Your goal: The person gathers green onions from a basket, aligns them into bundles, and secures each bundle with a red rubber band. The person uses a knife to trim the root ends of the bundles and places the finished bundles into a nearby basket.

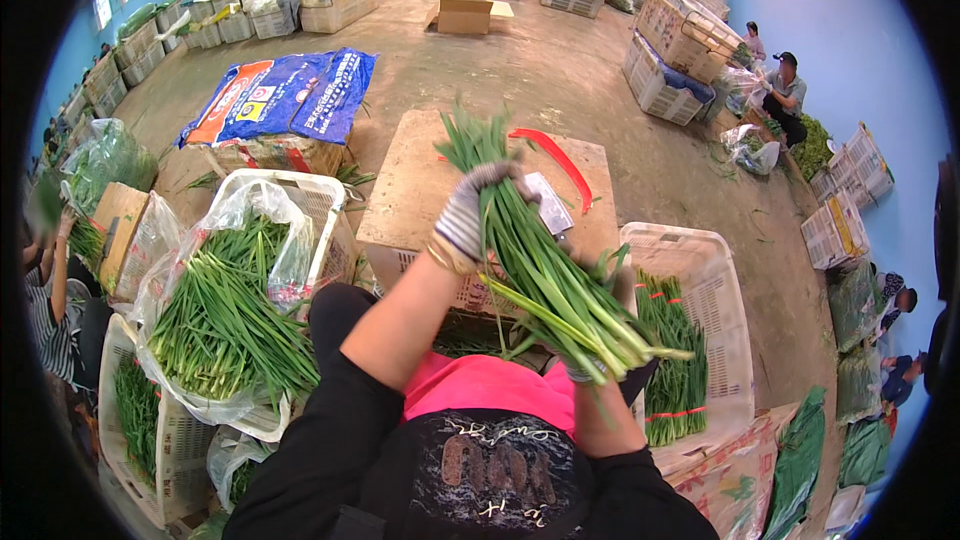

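My left hand (476,206), in a striped knit glove, is closed around the leafy upper part of a bunch of long green leafy stalks (544,247). The bunch slants down to the right, its pale ends near my right forearm. My right hand (589,360) is mostly hidden beneath those ends; its grip cannot be seen clearly. Behind the bunch stands a wooden board (409,180) on a crate, bearing a red strip (562,161) and a white printed item (551,202). Tied green bundles (675,360) with red bands lie in a white plastic crate (720,300) at the right.
On the left, loose stalks (225,322) fill a plastic-lined white basket (292,180). A blue printed sack (281,97) covers a crate beyond it. An open cardboard box (463,16) sits on the floor ahead. Other people work along both sides, among stacked crates (675,37).
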`<act>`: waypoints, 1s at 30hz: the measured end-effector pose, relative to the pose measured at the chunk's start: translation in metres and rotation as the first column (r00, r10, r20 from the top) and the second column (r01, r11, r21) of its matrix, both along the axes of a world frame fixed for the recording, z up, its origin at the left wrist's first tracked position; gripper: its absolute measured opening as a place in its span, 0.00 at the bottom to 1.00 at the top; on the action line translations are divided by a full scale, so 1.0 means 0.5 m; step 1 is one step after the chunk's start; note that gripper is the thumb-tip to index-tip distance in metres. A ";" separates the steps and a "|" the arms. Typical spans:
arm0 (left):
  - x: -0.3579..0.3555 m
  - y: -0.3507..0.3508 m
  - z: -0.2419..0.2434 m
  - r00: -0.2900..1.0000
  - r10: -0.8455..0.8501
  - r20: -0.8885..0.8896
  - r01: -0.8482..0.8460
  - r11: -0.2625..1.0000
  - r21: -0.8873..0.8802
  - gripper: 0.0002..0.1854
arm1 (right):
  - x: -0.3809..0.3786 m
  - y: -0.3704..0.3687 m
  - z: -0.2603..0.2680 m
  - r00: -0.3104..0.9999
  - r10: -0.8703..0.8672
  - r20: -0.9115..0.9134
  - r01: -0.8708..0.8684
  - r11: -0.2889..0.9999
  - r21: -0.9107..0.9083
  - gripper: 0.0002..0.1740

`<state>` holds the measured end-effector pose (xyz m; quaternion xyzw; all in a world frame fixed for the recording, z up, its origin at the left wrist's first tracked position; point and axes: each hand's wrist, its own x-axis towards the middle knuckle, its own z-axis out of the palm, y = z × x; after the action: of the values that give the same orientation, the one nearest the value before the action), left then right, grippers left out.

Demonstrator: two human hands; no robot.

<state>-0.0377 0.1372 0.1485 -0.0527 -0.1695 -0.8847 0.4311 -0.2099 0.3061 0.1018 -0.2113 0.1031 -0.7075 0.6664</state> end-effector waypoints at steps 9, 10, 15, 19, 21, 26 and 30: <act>0.190 -0.127 0.254 0.478 0.730 0.488 -0.345 0.667 -0.661 0.27 | -0.104 -0.109 0.061 -0.451 0.054 -0.891 0.129 0.992 -0.005 0.36; 0.196 -0.135 0.263 0.430 0.761 0.485 -0.320 0.631 -0.706 0.27 | -0.099 -0.148 0.076 -0.361 0.011 -0.933 0.149 0.988 -0.046 0.39; 0.166 -0.180 0.182 0.135 0.903 0.408 -0.171 0.427 -0.888 0.28 | 0.060 -0.380 0.143 0.182 -0.502 -0.845 0.141 0.864 -0.483 0.64; 0.148 -0.249 0.009 0.254 0.916 0.309 0.170 0.272 -0.947 0.41 | 0.197 -0.526 0.103 0.526 -0.055 -0.849 0.008 0.998 -0.060 0.53; 0.159 -0.297 -0.076 0.250 0.812 0.527 0.247 0.472 -0.846 0.54 | 0.208 -0.553 0.064 0.491 0.037 -0.870 0.015 0.999 0.050 0.44; 0.171 -0.393 -0.147 0.627 0.588 0.512 -0.055 0.688 -0.723 0.43 | 0.211 -0.607 0.064 -0.429 -0.469 -0.772 -0.183 0.882 -0.434 0.44; 0.184 -0.333 -0.057 0.189 0.717 0.671 -0.037 0.688 -0.725 0.17 | 0.205 -0.536 0.108 -0.435 -0.550 -0.713 -0.144 0.824 -0.548 0.63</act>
<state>0.0544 -0.0292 0.1198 0.3934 -0.6442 -0.4975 0.4275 -0.1074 0.0380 0.1556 -0.8035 0.4919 -0.3319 0.0482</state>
